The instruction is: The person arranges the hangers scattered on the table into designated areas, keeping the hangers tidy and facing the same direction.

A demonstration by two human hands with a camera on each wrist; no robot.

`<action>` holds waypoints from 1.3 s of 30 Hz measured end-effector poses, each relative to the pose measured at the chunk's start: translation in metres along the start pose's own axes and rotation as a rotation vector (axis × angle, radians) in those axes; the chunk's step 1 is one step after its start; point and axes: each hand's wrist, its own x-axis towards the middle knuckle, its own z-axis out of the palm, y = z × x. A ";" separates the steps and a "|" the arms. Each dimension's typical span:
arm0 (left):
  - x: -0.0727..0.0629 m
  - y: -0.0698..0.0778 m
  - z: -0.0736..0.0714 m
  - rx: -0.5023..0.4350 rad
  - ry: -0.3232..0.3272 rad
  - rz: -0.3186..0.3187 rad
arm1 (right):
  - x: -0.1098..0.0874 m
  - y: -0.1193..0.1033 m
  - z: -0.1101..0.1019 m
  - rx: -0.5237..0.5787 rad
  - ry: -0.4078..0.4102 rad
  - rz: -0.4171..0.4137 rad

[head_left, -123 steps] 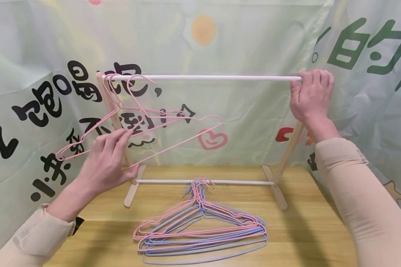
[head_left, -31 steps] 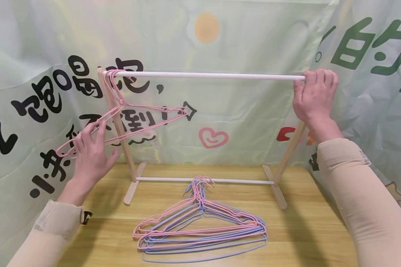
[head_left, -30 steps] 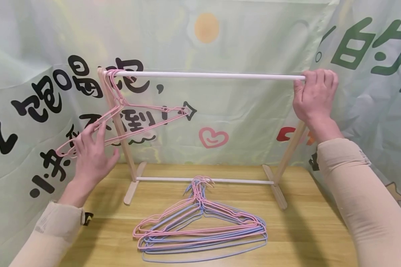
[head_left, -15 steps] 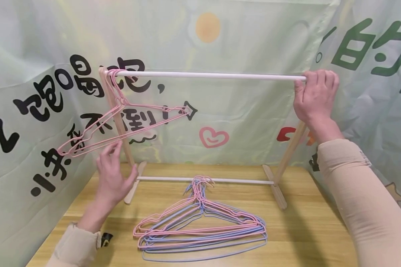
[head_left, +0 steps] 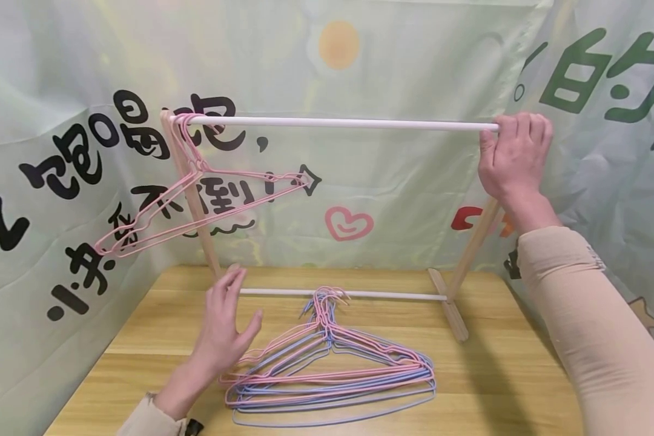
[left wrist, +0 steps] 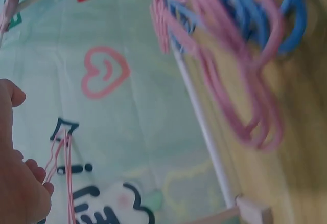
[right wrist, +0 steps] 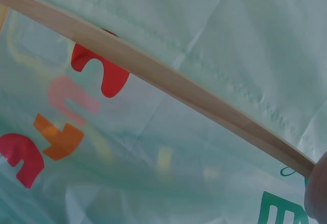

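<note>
My left hand [head_left: 223,330], with nothing in its grasp, is over the left end of a pile of pink and blue wire hangers [head_left: 327,381] on the table. Its fingers point up and away, the thumb spread to the right. In the left wrist view the pile's pink hangers [left wrist: 260,106] show large and close, beside the left hand [left wrist: 23,183]. My right hand [head_left: 515,157] grips the top right corner of a clothes rack, at the end of its white top rail [head_left: 332,123]. Pink hangers [head_left: 196,175] hang at the rail's left end.
The rack's wooden right leg [head_left: 476,242] slants down to a foot [head_left: 448,306] on the wooden table [head_left: 512,363]. A white lower bar [head_left: 392,295] runs behind the pile's hooks. Printed cloth [head_left: 414,60] stands behind and at both sides.
A pink hanger joined those at the rail's left end, and my left hand let go of it. That hand then moved down and right to the pile. My right hand stays at the corner.
</note>
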 end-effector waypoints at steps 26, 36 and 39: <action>-0.061 0.025 0.042 0.000 -0.678 0.044 | 0.001 -0.001 0.003 0.002 0.010 -0.001; -0.068 0.018 0.052 0.020 -0.828 0.079 | 0.001 0.000 0.003 -0.001 0.012 0.003; -0.068 0.016 0.054 0.029 -0.846 0.087 | 0.001 -0.001 0.004 -0.005 0.009 0.005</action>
